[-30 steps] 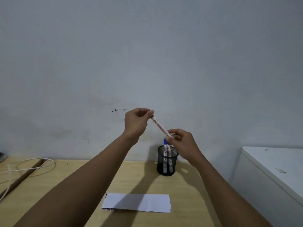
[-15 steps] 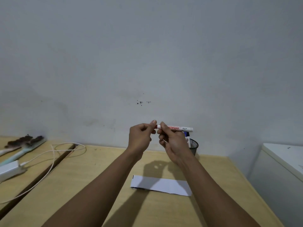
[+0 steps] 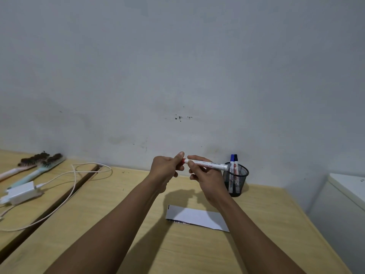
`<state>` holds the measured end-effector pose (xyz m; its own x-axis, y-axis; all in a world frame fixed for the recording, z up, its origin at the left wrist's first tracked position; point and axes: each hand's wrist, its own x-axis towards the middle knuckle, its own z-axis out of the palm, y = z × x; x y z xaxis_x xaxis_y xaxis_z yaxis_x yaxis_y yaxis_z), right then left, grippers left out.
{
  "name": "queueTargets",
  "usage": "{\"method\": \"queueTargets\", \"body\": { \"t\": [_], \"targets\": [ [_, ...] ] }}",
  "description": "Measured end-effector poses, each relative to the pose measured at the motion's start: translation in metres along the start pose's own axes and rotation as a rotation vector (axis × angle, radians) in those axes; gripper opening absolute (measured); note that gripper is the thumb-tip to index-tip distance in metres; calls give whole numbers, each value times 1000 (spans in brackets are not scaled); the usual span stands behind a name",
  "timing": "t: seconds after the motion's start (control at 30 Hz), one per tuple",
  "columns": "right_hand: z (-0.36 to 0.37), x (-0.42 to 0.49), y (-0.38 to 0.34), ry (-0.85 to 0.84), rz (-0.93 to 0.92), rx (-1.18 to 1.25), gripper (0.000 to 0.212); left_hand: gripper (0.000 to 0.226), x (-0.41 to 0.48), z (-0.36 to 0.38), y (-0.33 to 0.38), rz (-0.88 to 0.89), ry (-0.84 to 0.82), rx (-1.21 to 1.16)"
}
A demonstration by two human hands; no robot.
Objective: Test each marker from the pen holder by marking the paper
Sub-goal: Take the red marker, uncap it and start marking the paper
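A white marker with red print point(image 3: 209, 164) lies level in the air above the wooden table point(image 3: 118, 204). My right hand point(image 3: 204, 177) grips its barrel. My left hand point(image 3: 167, 170) pinches the red cap point(image 3: 183, 160) at the marker's left end. The cap looks seated on the marker. A strip of white paper point(image 3: 197, 217) lies flat on the table below my hands. Behind and right of my right hand stands a black mesh pen holder point(image 3: 236, 179) with a blue-capped marker point(image 3: 232, 158) and a dark-capped one upright in it.
At the far left lie two hairbrushes point(image 3: 39, 163), a white charger block point(image 3: 21, 192) and its looping white cable point(image 3: 75, 175). A dark gap splits the two tabletops. A white cabinet point(image 3: 347, 194) stands right of the table. The wall runs close behind.
The marker went from a steep tilt over the holder to level in front of me. My left hand stayed on the capped end. The view swung left, showing the brushes and charger.
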<state>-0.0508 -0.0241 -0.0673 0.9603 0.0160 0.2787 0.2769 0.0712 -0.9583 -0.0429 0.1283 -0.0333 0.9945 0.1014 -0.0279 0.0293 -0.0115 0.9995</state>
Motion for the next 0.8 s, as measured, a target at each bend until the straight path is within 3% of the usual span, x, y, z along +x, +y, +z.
{"method": "queueTargets", "body": {
  "t": [0.3,0.5,0.63,0.8],
  "targets": [
    [-8,-10,29,-36,20,-13,23,37,22,-12,-40,-13,50,89],
    [-14,-12,43,26,57,124,21,11,38,-34,-87,170,140,770],
    [-19,-14,50,39,88,127,17,28,42,-40,-108,250,166,987],
    [-24,-15,56,24,152,114,12,43,46,-42,-107,259,116,1017]
  ]
}}
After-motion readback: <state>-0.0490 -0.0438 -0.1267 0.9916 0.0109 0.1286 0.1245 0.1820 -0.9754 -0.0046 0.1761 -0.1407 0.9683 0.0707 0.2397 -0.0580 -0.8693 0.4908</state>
